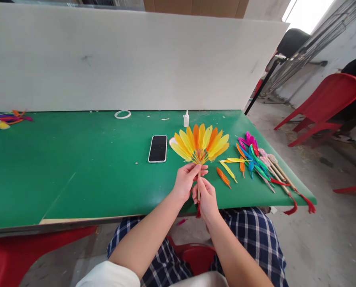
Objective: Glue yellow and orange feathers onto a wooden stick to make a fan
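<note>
A feather fan (200, 141) of yellow and orange feathers stands spread out above the table's near edge, on a thin wooden handle with a red tassel below. My left hand (186, 180) is closed around the top of the handle, just under the feathers. Lower down, my right hand (206, 196) grips the same handle. To the right of the fan lie loose yellow feathers (229, 170) and an orange feather (223, 177). Part of something white with a red edge (173, 141) shows behind the fan's left side; its kind is hidden.
On the green table (85, 167) lie a phone (158, 149), a white tape ring (122, 114) and a small white bottle (186, 118). Colourful feathers (252, 157) and tasselled sticks (278, 173) lie at the right edge. A white board (120, 59) closes off the back; a red chair (330, 103) stands right.
</note>
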### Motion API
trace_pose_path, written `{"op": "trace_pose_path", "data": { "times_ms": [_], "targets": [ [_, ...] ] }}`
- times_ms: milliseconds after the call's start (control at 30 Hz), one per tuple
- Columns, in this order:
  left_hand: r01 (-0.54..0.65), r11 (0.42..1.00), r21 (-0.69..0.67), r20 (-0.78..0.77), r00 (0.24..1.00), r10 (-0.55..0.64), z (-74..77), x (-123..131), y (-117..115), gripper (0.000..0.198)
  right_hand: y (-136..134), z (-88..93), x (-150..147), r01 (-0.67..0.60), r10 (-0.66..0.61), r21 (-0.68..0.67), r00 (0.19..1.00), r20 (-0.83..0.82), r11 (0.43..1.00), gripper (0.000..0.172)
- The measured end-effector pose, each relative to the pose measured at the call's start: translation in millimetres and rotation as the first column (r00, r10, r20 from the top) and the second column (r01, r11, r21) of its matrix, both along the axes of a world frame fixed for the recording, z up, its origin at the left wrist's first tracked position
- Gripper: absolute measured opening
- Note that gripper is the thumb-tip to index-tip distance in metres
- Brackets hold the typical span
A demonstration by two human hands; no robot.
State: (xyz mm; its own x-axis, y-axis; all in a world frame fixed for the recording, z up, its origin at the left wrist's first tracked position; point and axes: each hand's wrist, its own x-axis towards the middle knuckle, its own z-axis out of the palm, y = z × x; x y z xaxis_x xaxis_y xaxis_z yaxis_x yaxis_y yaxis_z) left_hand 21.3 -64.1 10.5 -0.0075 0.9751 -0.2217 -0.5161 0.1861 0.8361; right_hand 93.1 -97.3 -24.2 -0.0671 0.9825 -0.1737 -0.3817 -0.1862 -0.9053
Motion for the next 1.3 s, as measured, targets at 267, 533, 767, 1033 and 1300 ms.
{"op": "trace_pose_path", "data": {
  "times_ms": [267, 533, 767, 1033, 1300],
  "targets": [
    [-0.074, 0.993, 0.093, -0.022, 0.997, 0.076, -6.9, -6, 8, 0.021, 0, 2.7, 8, -0.018, 0.017, 0.005, 0.999, 0.044, 1.0, 0.031],
    [-0.105, 0.987, 0.124, -0.144, 0.982, 0.122, -6.8, -6, 8, 0.019, 16, 14.0, 14, 0.128, -0.133, 0.075, 0.989, 0.07, 0.989, 0.031],
    [-0.097, 0.987, 0.129, -0.188, 0.975, 0.121, -10.3, -14, 11, 0.021, 31, 16.4, 18, 0.12, -0.133, 0.145, 0.988, 0.084, 0.982, 0.027],
    [-0.091, 0.991, 0.1, -0.153, 0.983, 0.106, -13.4, -13, 14, 0.022, 33, 18.9, 19, 0.073, -0.086, 0.113, 0.989, 0.121, 0.991, 0.024],
    [-0.096, 0.992, 0.08, -0.158, 0.982, 0.107, -10.0, -13, 12, 0.022, 33, 23.6, 18, 0.061, -0.082, 0.124, 0.982, 0.172, 0.99, 0.022]
  ]
}}
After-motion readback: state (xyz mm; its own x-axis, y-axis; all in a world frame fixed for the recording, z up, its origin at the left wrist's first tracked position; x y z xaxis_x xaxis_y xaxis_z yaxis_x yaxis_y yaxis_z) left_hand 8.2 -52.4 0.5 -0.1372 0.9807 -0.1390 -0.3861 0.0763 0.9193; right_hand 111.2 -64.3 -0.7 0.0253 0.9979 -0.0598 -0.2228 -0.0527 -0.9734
